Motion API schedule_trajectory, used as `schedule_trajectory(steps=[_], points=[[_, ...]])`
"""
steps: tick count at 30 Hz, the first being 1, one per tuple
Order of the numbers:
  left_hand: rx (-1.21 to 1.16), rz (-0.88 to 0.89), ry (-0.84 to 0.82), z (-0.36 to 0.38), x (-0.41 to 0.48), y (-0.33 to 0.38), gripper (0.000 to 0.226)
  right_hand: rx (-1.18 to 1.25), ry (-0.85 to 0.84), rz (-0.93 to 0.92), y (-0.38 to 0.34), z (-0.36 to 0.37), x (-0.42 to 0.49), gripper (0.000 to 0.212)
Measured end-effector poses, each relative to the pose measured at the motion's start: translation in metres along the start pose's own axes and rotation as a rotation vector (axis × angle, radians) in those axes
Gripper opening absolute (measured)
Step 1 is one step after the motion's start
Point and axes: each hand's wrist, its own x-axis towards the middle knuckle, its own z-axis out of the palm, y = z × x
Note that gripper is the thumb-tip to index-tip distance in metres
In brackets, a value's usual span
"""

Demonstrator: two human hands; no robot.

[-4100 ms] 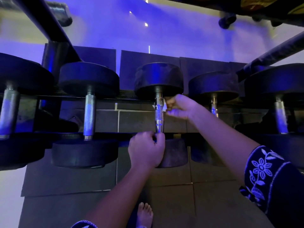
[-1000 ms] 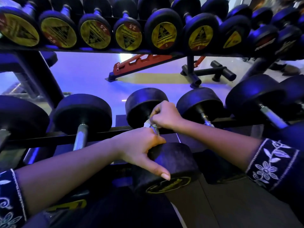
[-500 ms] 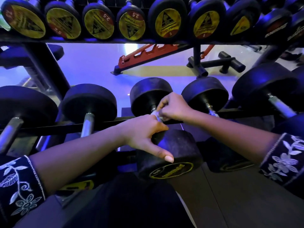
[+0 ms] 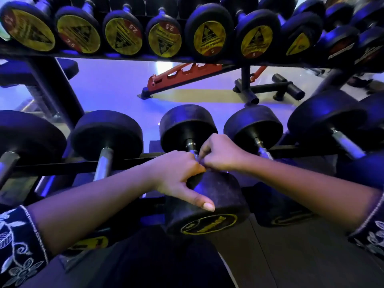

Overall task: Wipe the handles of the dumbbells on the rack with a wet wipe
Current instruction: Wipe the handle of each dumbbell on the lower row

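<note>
We see matt black rubber, faintly scuffed, on the dumbbell heads (image 4: 209, 194), and bright smooth metal on the handles (image 4: 103, 164). The rack rail (image 4: 52, 166) looks like dark painted metal. Our sleeve (image 4: 18, 242) is dark embroidered cloth; the floor (image 4: 116, 88) is glossy.

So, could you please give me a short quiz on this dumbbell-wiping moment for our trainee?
1. True or false: the left hand and right hand are both on the handle of one dumbbell.
2. The left thumb rests on: A that dumbbell's near head; B the right wrist; C the floor.
3. What colour is the bench frame behind the rack?
Key: 1 true; 2 A; 3 red.
</note>
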Motion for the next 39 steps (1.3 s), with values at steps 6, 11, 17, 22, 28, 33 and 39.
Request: schedule_trajectory(steps=[6,11,17,22,28,33,39], points=[[-0.069,0.019,0.019,0.004,0.003,-0.002,0.080,0.006,0.170,-0.015,-0.007,0.000,0.028,0.019],[-0.044,-0.005,-0.001,0.004,0.002,0.001,0.082,-0.088,0.103,-0.063,-0.009,0.000,0.026,0.019],[-0.017,0.015,0.009,0.002,0.002,0.001,0.096,-0.066,0.113,-0.033,-0.008,-0.003,0.031,0.017],[0.008,0.013,0.014,0.002,0.000,0.001,0.089,-0.085,0.126,-0.083,-0.008,-0.001,0.034,0.021],[0.010,0.021,-0.002,0.001,0.003,0.000,0.088,-0.105,0.091,-0.091,-0.003,0.001,0.028,0.018],[0.021,-0.001,-0.032,0.000,0.000,0.000,0.091,-0.068,0.183,-0.105,-0.005,0.002,0.041,0.021],[0.033,0.021,-0.031,-0.001,0.003,-0.001,0.081,-0.123,0.097,-0.111,0.001,0.007,0.016,0.014]])
